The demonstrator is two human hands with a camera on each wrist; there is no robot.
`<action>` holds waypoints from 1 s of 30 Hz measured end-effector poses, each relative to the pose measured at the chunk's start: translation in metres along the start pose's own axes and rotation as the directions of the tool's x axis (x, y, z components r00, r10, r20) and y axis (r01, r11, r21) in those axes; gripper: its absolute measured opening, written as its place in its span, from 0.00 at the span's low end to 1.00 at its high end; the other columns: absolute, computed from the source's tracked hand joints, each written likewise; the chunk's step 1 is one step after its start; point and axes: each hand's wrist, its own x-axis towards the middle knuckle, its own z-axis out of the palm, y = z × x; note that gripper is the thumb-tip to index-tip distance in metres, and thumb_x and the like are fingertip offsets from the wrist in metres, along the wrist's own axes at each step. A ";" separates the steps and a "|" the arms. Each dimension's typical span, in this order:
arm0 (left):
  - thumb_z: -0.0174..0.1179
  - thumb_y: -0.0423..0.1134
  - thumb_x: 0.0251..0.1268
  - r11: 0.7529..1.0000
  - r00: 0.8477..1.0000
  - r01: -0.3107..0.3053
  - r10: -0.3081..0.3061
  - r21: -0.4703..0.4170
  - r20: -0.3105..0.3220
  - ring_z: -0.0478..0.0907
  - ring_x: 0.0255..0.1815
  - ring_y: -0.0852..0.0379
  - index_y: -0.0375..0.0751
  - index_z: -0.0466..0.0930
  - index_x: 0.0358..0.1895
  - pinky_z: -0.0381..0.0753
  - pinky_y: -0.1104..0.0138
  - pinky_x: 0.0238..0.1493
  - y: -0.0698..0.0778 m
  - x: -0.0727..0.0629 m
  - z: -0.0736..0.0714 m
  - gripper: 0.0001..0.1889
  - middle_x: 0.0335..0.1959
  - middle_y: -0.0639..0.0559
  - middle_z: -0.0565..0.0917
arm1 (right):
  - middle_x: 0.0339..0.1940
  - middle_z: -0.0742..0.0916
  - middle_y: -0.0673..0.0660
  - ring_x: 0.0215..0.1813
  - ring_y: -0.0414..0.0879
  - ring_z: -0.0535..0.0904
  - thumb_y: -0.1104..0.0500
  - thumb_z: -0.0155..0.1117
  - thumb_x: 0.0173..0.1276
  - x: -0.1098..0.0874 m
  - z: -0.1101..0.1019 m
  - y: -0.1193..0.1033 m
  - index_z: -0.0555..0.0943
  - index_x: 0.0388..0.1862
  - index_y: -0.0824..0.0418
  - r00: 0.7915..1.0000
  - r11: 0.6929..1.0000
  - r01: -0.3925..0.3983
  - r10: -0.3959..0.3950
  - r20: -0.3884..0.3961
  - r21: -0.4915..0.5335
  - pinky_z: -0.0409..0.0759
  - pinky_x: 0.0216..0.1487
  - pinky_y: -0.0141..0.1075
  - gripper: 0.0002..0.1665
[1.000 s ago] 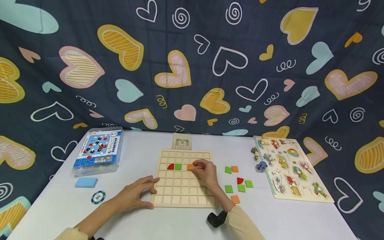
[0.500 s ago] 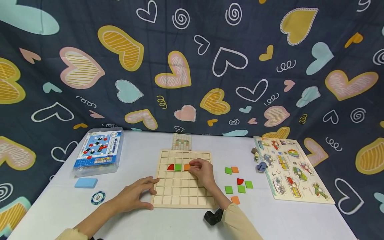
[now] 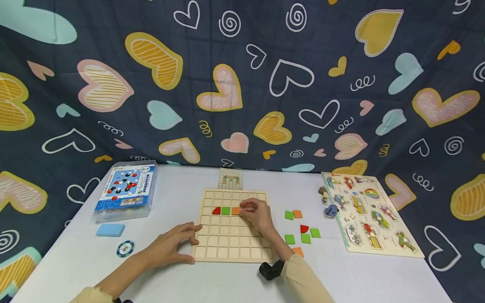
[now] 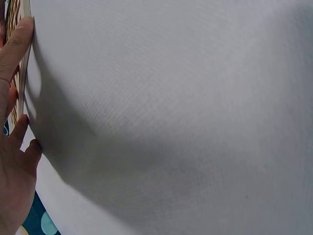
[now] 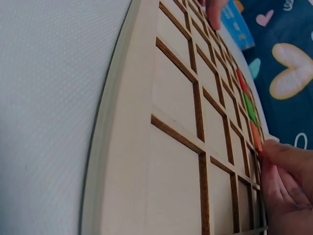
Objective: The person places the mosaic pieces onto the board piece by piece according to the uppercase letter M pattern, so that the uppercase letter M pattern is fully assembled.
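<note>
A pale wooden grid board (image 3: 219,241) lies on the table. In one of its upper rows sit a red quarter-round tile (image 3: 216,211), a green square tile (image 3: 225,211) and an orange square tile (image 3: 235,211), side by side. My right hand (image 3: 257,215) pinches the orange tile at its right edge; the right wrist view shows thumb and fingers (image 5: 281,154) at that orange tile (image 5: 256,135). My left hand (image 3: 172,245) rests against the board's left edge, fingers spread and touching the rim, as the left wrist view also shows.
Right of the board lie loose green tiles (image 3: 289,239), orange tiles (image 3: 297,214) and a red one (image 3: 304,228). A pattern card (image 3: 230,172) lies behind the board. Farther right is a picture puzzle (image 3: 373,214); at left are a plastic box (image 3: 125,187), blue block (image 3: 110,230) and chip (image 3: 125,248).
My right hand has moved slightly left with the orange tile, which now sits beside the green one. My left hand stays at the board's edge.
</note>
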 end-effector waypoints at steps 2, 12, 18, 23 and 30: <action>0.69 0.60 0.45 1.000 1.000 -0.002 0.002 0.002 0.000 0.63 0.68 0.38 0.60 0.75 0.35 0.70 0.39 0.57 0.000 0.000 0.000 0.18 0.67 0.48 0.71 | 0.38 0.85 0.74 0.41 0.65 0.84 0.77 0.67 0.56 -0.003 -0.001 -0.010 0.79 0.43 0.78 1.000 1.000 0.000 -0.001 0.010 0.020 0.84 0.43 0.42 0.14; 0.69 0.60 0.45 1.000 1.000 0.000 0.000 -0.001 0.009 0.62 0.68 0.37 0.59 0.75 0.35 0.70 0.38 0.56 0.001 0.000 -0.001 0.18 0.67 0.48 0.71 | 0.43 0.84 0.72 0.46 0.62 0.83 0.75 0.66 0.59 -0.003 -0.014 0.006 0.78 0.47 0.76 0.997 0.990 -0.067 0.061 0.050 0.121 0.83 0.45 0.36 0.16; 0.69 0.61 0.45 1.000 1.000 0.006 -0.006 0.000 0.006 0.62 0.68 0.37 0.59 0.76 0.35 0.70 0.38 0.56 0.000 0.001 0.001 0.18 0.67 0.48 0.71 | 0.46 0.84 0.70 0.45 0.52 0.84 0.72 0.67 0.59 -0.031 -0.059 0.003 0.79 0.47 0.72 0.989 0.985 -0.147 0.148 -0.006 0.088 0.82 0.45 0.31 0.16; 0.69 0.61 0.44 1.000 1.000 0.014 -0.014 -0.006 0.007 0.62 0.68 0.36 0.59 0.76 0.35 0.69 0.37 0.57 0.001 0.001 0.000 0.18 0.67 0.47 0.71 | 0.49 0.83 0.70 0.46 0.46 0.84 0.70 0.67 0.61 -0.064 -0.111 0.008 0.78 0.50 0.73 0.989 0.989 -0.146 0.146 -0.006 0.035 0.81 0.46 0.29 0.18; 0.67 0.62 0.45 1.000 1.000 0.003 -0.003 0.000 0.006 0.62 0.68 0.37 0.59 0.75 0.35 0.69 0.39 0.58 0.000 0.001 0.001 0.19 0.67 0.48 0.71 | 0.46 0.84 0.71 0.42 0.42 0.83 0.70 0.67 0.60 -0.098 -0.174 0.028 0.78 0.48 0.72 0.995 0.990 -0.084 0.077 -0.062 -0.112 0.82 0.43 0.28 0.17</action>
